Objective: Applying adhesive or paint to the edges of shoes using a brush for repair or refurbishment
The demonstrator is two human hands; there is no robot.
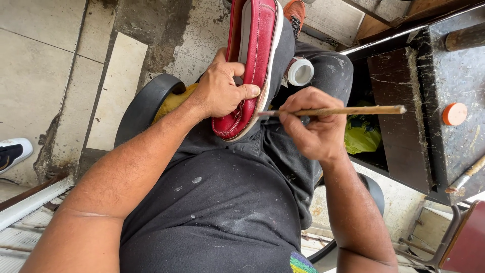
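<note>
A single head-worn camera looks almost straight down the wearer's chest and lap — close enough that both forearms enter from the bottom corners and fill much of the frame. The view faces forward past the knees to a tiled floor [45,60] at left and a dark, stained bench [454,76] at right — no second view shares the scene.

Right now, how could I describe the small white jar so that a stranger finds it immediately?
Start from the red shoe lying along the person's lap, gripped by the left hand. Just right of its white sole, on the dark trouser leg, sits the small white jar, above the right hand holding a wooden stick. It is the only round white open container; the orange cap lies apart on the dark bench.
</note>
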